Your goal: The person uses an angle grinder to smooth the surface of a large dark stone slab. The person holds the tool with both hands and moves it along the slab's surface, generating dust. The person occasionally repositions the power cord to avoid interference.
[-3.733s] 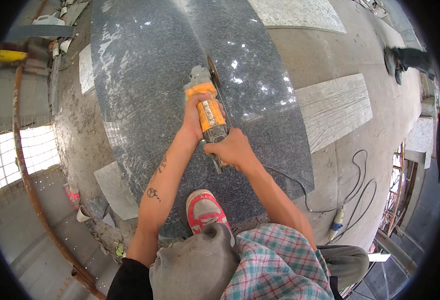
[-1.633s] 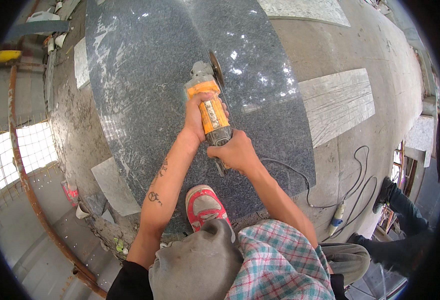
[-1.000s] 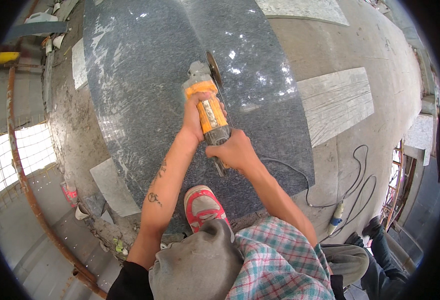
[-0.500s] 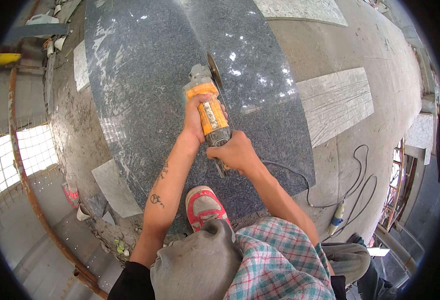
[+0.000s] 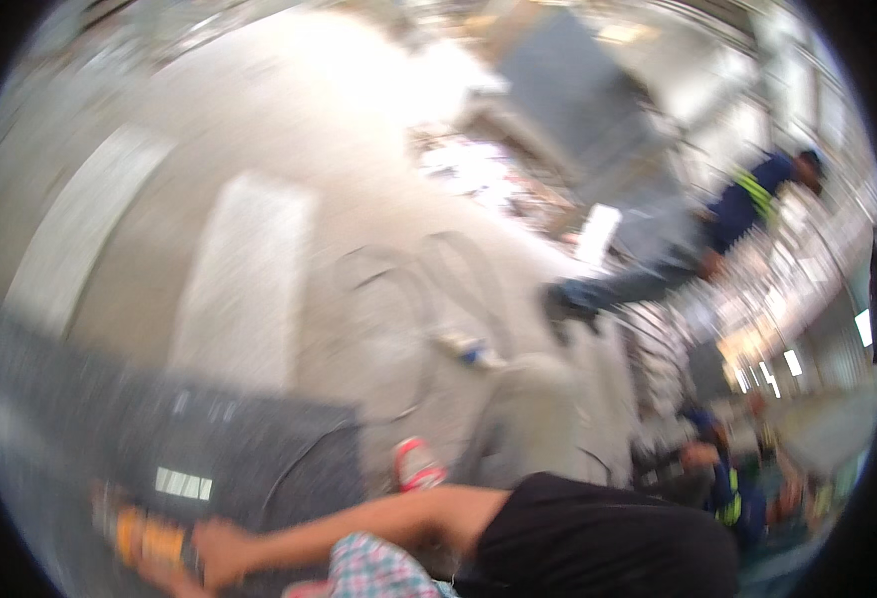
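Low at the left, blurred by motion, an orange-bodied angle grinder (image 5: 149,536) is over the dark polished stone slab (image 5: 294,439). My right hand (image 5: 221,550) is closed round its rear end, with the bare forearm reaching in from the right. Beside it my left hand (image 5: 167,576) grips the orange body, partly cut off by the lower rim. The grinder's disc cannot be made out. A dark cord (image 5: 294,463) runs over the slab from near the right hand.
Pale stone strips (image 5: 249,279) lie on the floor beyond the slab. A blue-and-white plug connector (image 5: 468,347) and looped cable are on the floor. One person in dark clothes (image 5: 757,204) is at the right; another (image 5: 737,493) is lower right. Grey panels (image 5: 578,90) lean behind.
My view has swung sharply to the right, so slab, grinder and both hands now sit at the lower left, blurred. Two other people have come into view. Both hands still hold the grinder.
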The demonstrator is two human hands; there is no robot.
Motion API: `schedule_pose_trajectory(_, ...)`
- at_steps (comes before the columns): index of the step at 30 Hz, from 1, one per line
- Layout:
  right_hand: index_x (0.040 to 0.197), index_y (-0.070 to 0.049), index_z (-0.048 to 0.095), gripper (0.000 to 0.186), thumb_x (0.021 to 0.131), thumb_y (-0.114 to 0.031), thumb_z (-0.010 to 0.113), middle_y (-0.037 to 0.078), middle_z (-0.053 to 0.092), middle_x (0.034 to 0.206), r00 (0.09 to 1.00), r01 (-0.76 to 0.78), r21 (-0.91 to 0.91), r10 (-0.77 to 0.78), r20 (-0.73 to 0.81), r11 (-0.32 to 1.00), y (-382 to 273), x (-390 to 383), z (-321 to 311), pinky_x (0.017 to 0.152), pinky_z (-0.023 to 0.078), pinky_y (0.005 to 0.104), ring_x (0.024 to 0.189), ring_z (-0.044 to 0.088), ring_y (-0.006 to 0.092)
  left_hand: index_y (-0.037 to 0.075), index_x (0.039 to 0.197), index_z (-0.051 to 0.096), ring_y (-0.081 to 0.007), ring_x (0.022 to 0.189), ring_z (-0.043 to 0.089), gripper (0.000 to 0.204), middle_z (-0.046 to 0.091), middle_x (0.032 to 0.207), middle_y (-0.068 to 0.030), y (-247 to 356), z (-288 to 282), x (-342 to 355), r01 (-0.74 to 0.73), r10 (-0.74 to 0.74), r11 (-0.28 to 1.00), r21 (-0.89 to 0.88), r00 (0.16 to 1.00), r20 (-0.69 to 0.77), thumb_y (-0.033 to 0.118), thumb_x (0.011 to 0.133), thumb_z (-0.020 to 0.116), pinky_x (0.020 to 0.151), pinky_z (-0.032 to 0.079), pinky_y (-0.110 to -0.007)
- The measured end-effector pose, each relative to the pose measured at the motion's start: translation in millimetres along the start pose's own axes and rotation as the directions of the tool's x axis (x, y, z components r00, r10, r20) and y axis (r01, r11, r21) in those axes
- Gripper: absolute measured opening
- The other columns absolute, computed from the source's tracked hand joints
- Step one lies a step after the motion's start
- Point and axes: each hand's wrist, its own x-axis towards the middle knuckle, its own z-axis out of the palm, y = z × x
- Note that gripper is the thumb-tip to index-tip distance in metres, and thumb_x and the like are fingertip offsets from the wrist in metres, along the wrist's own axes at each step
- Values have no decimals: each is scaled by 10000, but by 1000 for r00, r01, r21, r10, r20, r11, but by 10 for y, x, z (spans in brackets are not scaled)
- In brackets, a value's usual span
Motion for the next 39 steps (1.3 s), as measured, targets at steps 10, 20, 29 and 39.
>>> schedule_pose_trajectory(10, 875, -105, 727, 394, 614, -398, 758, 83, 707, 836, 970, 235, 61, -238, 39, 970, 89, 618, 398, 689, 530, 376, 793, 672, 220, 42, 1013, 549, -262, 661, 635, 346, 606, 758, -104, 115, 360, 43, -48, 22, 970, 240, 994, 110, 301, 792, 610, 623, 548, -392)
schedule_pose_trajectory(20, 896, 87, 652, 626, 494, -371, 795, 218, 683, 886, 987, -101, 33, 96, 127, 994, -364, 50, -501, 732, 557, 347, 822, 690, 305, 13, 970, 534, -275, 637, 621, 379, 580, 719, -131, 262, 318, -158, 262, -188, 922, -286, 947, 262, 323, 762, 597, 596, 546, -410)
schedule_pose_trajectory(29, 909, 94, 641, 620, 512, -358, 793, 222, 682, 882, 969, -147, 18, 141, 204, 989, -182, -208, -516, 772, 543, 360, 836, 685, 335, 6, 961, 522, -270, 661, 619, 355, 577, 764, -140, -9, 302, -492, 319, -252, 871, -374, 943, 217, 308, 779, 560, 602, 548, -415)
schedule_pose_trajectory(39, 903, 94, 639, 605, 520, -351, 787, 222, 678, 815, 979, -149, 4, 147, 143, 989, -268, -146, -546, 735, 550, 362, 808, 688, 321, -3, 1029, 499, -275, 675, 615, 416, 570, 790, -147, 43, 348, -409, 296, -244, 887, -354, 952, 185, 313, 768, 570, 605, 543, -422)
